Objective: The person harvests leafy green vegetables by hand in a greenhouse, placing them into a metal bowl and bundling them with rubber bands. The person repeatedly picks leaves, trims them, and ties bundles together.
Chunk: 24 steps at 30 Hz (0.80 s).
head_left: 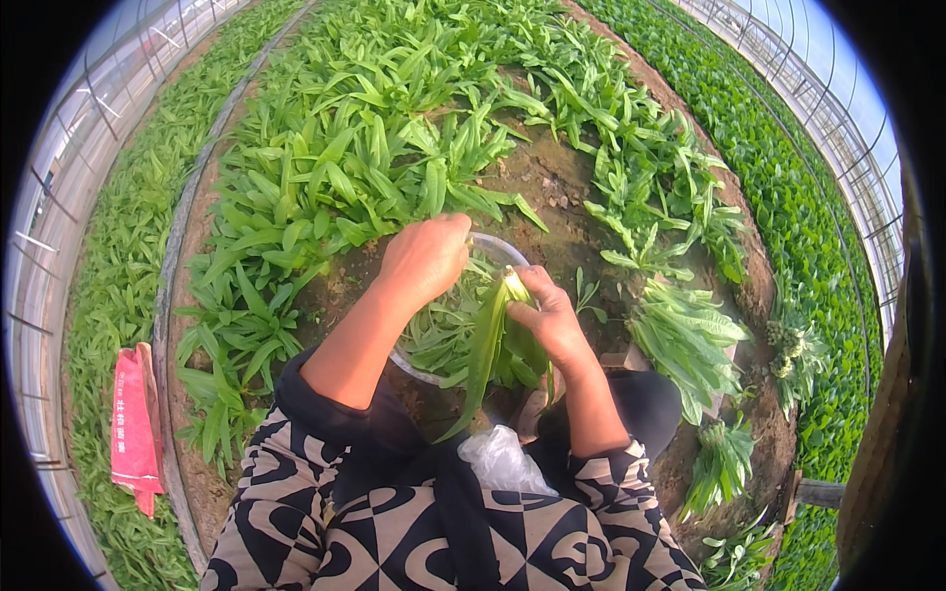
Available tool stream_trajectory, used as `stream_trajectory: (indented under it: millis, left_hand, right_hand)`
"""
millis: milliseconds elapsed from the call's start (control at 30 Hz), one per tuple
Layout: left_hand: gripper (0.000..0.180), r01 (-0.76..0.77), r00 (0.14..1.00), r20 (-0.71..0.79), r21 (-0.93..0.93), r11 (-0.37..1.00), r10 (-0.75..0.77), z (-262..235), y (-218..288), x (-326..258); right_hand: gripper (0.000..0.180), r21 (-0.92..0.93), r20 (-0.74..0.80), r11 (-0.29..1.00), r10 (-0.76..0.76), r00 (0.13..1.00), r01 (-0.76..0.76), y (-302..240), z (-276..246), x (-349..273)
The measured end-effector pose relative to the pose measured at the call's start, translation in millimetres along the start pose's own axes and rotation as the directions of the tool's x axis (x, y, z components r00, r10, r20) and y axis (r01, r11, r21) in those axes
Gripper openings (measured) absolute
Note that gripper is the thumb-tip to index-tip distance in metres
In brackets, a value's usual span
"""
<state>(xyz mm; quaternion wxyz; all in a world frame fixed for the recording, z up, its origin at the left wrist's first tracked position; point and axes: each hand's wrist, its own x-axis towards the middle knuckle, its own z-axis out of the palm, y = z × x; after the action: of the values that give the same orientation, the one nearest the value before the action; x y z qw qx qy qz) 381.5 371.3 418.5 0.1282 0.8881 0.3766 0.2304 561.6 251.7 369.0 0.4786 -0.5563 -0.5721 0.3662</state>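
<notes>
My right hand [550, 313] grips a leafy lettuce plant [490, 345] near its pale stem end, which points up while the long leaves hang down. Just left of it, my left hand [429, 258] is closed over the far side of a round, pale-rimmed basin [503, 243]; whatever its fingers may hold is hidden. Loose green leaves [443, 330] lie in the basin below both hands. Part of the basin's near side is covered by my forearm and the hanging leaves.
Leafy plants [296, 187] grow thickly ahead and left. To the right lie picked bunches of leaves [685, 340] and a smaller bunch [724, 463]. A clear plastic bag [505, 461] rests at my lap. A red packet [135, 424] stands far left, past a dark hose [177, 246].
</notes>
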Motion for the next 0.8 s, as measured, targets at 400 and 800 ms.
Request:
stream_trajectory:
  millis: [400,800]
  left_hand:
    - [0.014,0.242,0.944,0.328,-0.659,0.712,-0.017,-8.4,28.5,-5.7]
    - [0.010,-0.079,0.997,0.000,-0.131,0.988,0.079,5.4,14.1,-0.2]
  right_hand:
    - [0.037,0.633,0.157,0.721,0.239,0.958,-0.283,-15.0,0.7,-2.1]
    - [0.032,0.636,0.229,0.710,0.203,0.952,-0.304,-6.3,-7.6,-7.5]
